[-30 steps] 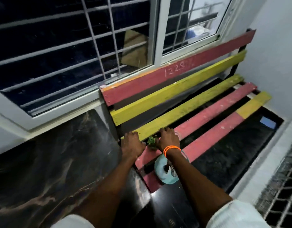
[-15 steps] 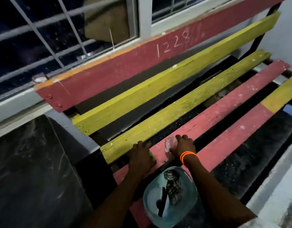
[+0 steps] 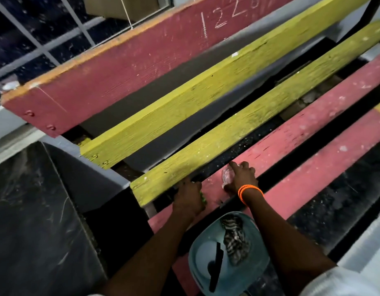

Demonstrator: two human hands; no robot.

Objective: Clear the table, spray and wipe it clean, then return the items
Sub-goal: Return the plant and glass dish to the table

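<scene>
Both hands are down on the near pink slat [image 3: 291,135] of the slatted surface, at its left end. The right hand [image 3: 241,178], with an orange band [image 3: 250,192] at the wrist, lies over a small clear thing [image 3: 225,175] that looks like a glass or a scrap of plastic; the fingers are curled loosely over it, the forefinger pointing toward 11 o'clock, and whether they already grip it I cannot tell. The left hand [image 3: 189,199], just beside it at 8 o'clock, is closed on a green thing [image 3: 203,197], of which only a sliver shows at the palm's edge. At 6 o'clock from both hands a blue bowl [image 3: 257,268] sits on the front slat, holding a striped cloth [image 3: 234,240], a black handle [image 3: 215,265] and a pale disc [image 3: 204,252]. The clear thing is probably light and smooth, perhaps brittle, so it wants a wrap round its sides rather than a pinch at the rim, and care over the gap between slats, where it could drop. The bowl looks stiff and light but loosely loaded; take it by opposite rims and keep it level. The cloth is soft and can be grabbed anywhere.
</scene>
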